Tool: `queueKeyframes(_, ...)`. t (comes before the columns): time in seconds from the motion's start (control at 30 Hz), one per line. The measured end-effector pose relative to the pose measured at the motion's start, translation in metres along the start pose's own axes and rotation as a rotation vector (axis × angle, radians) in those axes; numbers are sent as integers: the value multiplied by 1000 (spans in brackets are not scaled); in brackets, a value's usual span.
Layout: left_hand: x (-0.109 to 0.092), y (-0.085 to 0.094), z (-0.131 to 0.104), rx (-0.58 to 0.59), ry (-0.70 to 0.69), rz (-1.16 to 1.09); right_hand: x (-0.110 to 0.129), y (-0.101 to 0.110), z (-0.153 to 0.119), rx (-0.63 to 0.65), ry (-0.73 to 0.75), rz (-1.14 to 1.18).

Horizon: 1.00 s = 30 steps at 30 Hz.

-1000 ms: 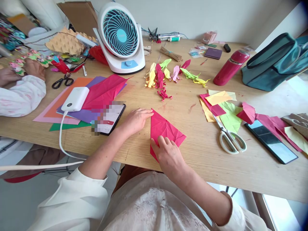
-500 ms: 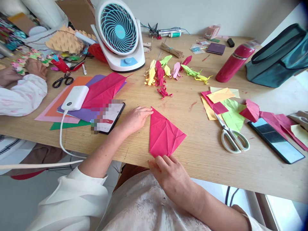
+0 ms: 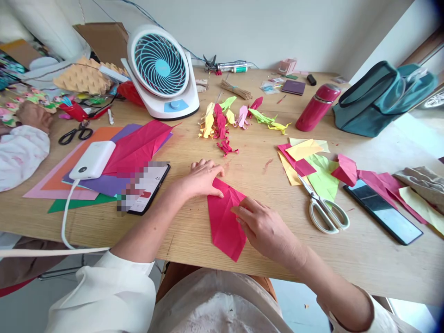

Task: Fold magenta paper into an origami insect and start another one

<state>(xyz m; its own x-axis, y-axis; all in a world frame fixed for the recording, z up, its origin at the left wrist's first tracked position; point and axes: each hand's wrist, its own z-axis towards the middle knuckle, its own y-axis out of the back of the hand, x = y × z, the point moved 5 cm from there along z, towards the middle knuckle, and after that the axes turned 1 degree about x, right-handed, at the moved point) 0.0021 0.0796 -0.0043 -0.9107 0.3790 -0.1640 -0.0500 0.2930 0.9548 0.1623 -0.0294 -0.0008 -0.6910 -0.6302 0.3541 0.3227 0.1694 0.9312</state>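
A folded sheet of red origami paper [image 3: 225, 226] lies on the table in front of me, narrow at the far end and marked with creases. At its far end, my left hand [image 3: 205, 179] holds the paper, thumb on its surface and fingers bent over the far tip. The fingers of my right hand [image 3: 260, 224] are closed on the paper's right edge, where a flap is turned in; the fingertips partly hide this fold. Beyond the sheet stand several small folded paper figures [image 3: 220, 121] in red, yellow, green and pink.
Left: a phone [image 3: 152, 192], a power bank [image 3: 93, 159] on coloured sheets, black scissors [image 3: 76, 133], a fan [image 3: 159, 69] and another person's arm [image 3: 22, 155]. Right: white-handled scissors [image 3: 328, 215], paper scraps [image 3: 324, 173], another phone [image 3: 385, 212], a red flask [image 3: 317, 107] and a teal bag [image 3: 374, 101].
My right hand has moved from the paper's near corner up to its right edge, and the right corner is now folded inward. My left thumb has come onto the paper. The view has shifted.
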Motion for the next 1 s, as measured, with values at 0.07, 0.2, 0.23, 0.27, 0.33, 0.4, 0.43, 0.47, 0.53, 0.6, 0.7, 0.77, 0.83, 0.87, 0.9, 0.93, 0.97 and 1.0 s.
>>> queueKeyframes(0.07, -2, 3, 2, 68, 15, 19, -12, 7, 2, -16, -36, 127)
queueKeyframes(0.2, 0, 6, 5, 145, -24, -31, -40, 22, 12, -107, -103, 303)
queueKeyframes(0.23, 3, 7, 5, 162, -21, -61, -48, 26, 14, -151, -115, 350)
queueKeyframes(0.27, 6, 8, 5, 179, -17, -96, -56, 27, 17, -194, -134, 403)
queueKeyframes(0.33, 11, 12, 4, 184, -28, -175, -73, 26, 20, -260, -204, 531)
queueKeyframes(0.4, 15, 18, 2, 159, -73, -269, -87, 19, 22, -276, -273, 678)
queueKeyframes(0.43, 17, 20, 1, 142, -97, -319, -92, 14, 22, -268, -297, 754)
queueKeyframes(0.47, 18, 22, 1, 121, -118, -371, -96, 11, 22, -256, -312, 825)
queueKeyframes(0.53, 19, 24, 0, 62, -158, -477, -100, 6, 21, -232, -340, 955)
queueKeyframes(0.6, 17, 26, 0, -36, -196, -573, -102, 4, 20, -203, -375, 1064)
queueKeyframes(0.7, 12, 34, -3, -251, -252, -643, -101, 7, 18, -192, -395, 1190)
queueKeyframes(0.77, 7, 43, -9, -431, -295, -590, -99, 10, 18, -211, -347, 1230)
queueKeyframes(0.83, 2, 55, -19, -636, -332, -447, -95, 12, 17, -198, -268, 1225)
queueKeyframes(0.87, 0, 60, -24, -735, -336, -371, -92, 12, 17, -185, -226, 1197)
queueKeyframes(0.9, -2, 65, -30, -828, -335, -304, -88, 13, 17, -180, -184, 1151)
queueKeyframes(0.93, -3, 69, -36, -905, -333, -251, -85, 14, 17, -196, -144, 1082)
queueKeyframes(0.97, -5, 71, -41, -965, -336, -211, -82, 16, 17, -238, -105, 987)
queueKeyframes(1.0, -6, 73, -45, -1011, -348, -181, -79, 19, 17, -297, -67, 872)
